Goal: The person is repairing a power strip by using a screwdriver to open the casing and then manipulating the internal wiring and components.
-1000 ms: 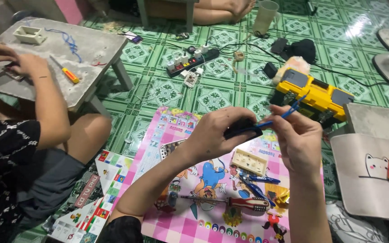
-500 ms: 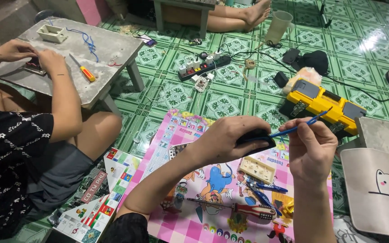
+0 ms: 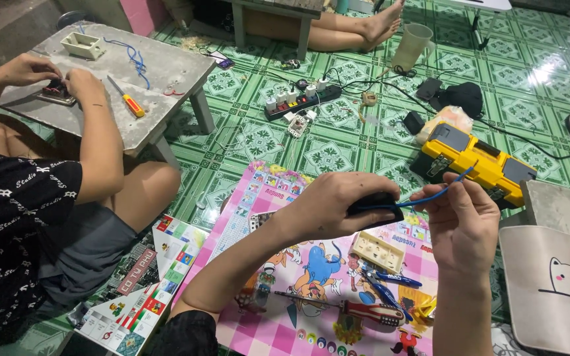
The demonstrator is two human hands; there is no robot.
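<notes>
Blue wire (image 3: 430, 196): is running from the black part in the left hand up and across to the right hand, its free end poking out toward the yellow toolbox (image 3: 473, 165); the whole thing is being held in the air above the pink cartoon mat (image 3: 285, 264), not resting on anything
Black part (image 3: 377, 209): is sitting low in the left hand (image 3: 334, 206), mostly hidden by the fingers, so where the wire enters it cannot be told
Left grip: is closing firmly around the black part
Right grip: the right hand (image 3: 466, 224) is pinching the blue wire narrowly between thumb and fingertips, close to the part
Risk, pull: as I judge it, the wire is looking taut between the two hands; a harder tug could be slipping it out of the part or kinking it at the pinch
Risk, drop: the part is being held over a cluttered mat; if it is let go it could be landing on the cream switch plate (image 3: 379, 252), the blue-handled pliers (image 3: 390, 280) or the red-handled screwdriver (image 3: 364, 313) just below
Risk, crowding: another person is working at the grey table (image 3: 166, 72) to the left, their knee lying near the mat's edge; a wide swing of the left elbow could be bumping them
Risk, floor: a power strip (image 3: 298, 102) with trailing cords is lying on the green tiled floor (image 3: 245, 142) beyond the mat, well apart from the hands
</notes>
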